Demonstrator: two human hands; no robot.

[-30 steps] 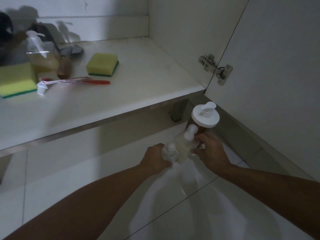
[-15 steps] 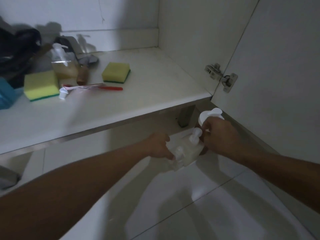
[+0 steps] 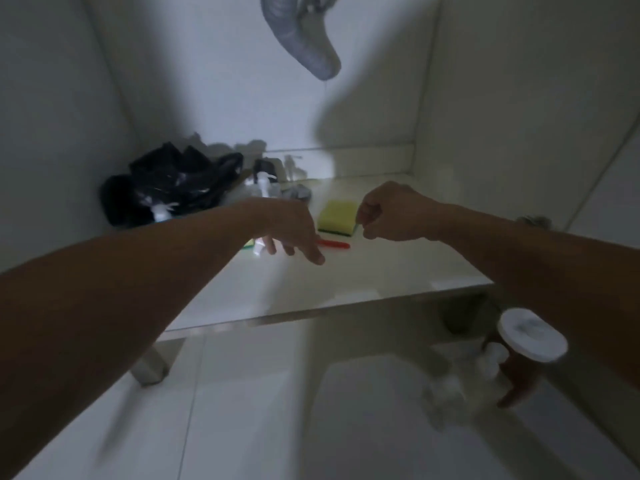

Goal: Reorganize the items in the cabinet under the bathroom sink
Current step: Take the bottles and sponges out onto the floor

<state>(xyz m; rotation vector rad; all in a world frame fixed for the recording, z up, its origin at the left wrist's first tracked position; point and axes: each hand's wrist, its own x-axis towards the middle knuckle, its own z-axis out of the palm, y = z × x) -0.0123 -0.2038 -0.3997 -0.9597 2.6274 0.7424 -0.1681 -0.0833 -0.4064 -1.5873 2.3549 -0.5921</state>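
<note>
Both my hands are inside the cabinet above its white floor. My left hand hangs with fingers spread over a red toothbrush and holds nothing. My right hand is curled into a loose fist beside a yellow sponge, with nothing in it. A brown bottle with a white pump lid and small pale pump bottles stand on the tiled floor outside, at the lower right.
A black plastic bag fills the back left corner, with clear pump bottles beside it. A grey drain hose hangs from above. The open cabinet door is at the right. A metal leg props the cabinet.
Both hands let go of the bottles on the tiled floor and rose into the cabinet. The view tilted upward, bringing the drain hose and black bag into sight.
</note>
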